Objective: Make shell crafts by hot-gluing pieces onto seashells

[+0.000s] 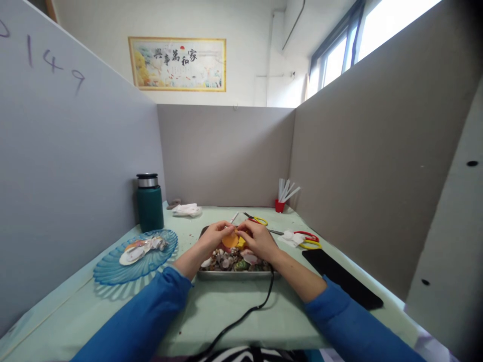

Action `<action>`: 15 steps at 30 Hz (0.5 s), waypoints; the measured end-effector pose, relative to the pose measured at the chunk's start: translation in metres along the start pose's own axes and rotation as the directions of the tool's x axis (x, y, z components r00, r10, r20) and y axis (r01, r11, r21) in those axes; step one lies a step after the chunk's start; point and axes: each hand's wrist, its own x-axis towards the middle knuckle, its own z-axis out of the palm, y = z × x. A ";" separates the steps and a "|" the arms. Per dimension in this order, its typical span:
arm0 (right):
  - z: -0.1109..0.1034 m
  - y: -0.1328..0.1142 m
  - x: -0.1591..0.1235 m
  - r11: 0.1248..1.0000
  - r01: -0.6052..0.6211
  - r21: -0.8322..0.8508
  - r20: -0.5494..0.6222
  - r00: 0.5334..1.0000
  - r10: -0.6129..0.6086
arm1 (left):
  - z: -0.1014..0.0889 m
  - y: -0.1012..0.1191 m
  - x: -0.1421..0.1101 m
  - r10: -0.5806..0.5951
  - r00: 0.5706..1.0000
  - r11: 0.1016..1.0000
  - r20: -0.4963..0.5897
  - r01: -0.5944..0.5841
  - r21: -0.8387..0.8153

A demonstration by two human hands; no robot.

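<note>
My left hand (212, 239) and my right hand (261, 242) are close together above a metal tray (237, 275). Between their fingertips is a flat, round orange piece (230, 240), possibly a shell, pinched by both hands. Just behind it, a yellow object (241, 243) shows partly, its kind hidden by my right hand. Below the hands, many small shells (226, 262) fill the tray, with a green one (241, 265) and a pinkish one (251, 258) among them. A black cable (249, 310) runs from the tray's right front toward me.
Left stands a blue fluted plate (109, 269) carrying shells, with a green bottle (150, 207) behind. A white packet (187, 210) and a red cup (279, 206) of white sticks are at the back. Scissors (311, 242), crumpled tissue (292, 238) and a black phone-like slab (341, 278) lie right.
</note>
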 end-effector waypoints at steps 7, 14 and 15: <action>0.001 0.001 0.001 1.000 -0.021 -0.011 0.006 1.000 0.021 | -0.001 -0.001 0.001 0.027 1.000 0.999 -0.012 -0.027 0.033; 0.001 0.003 0.001 1.000 -0.012 -0.024 0.007 1.000 0.013 | 0.000 -0.001 0.001 0.033 0.999 0.999 -0.009 -0.033 0.032; 0.001 0.003 0.001 1.000 -0.011 -0.025 0.010 1.000 0.011 | 0.000 -0.001 0.001 0.024 1.000 0.999 -0.015 -0.024 0.031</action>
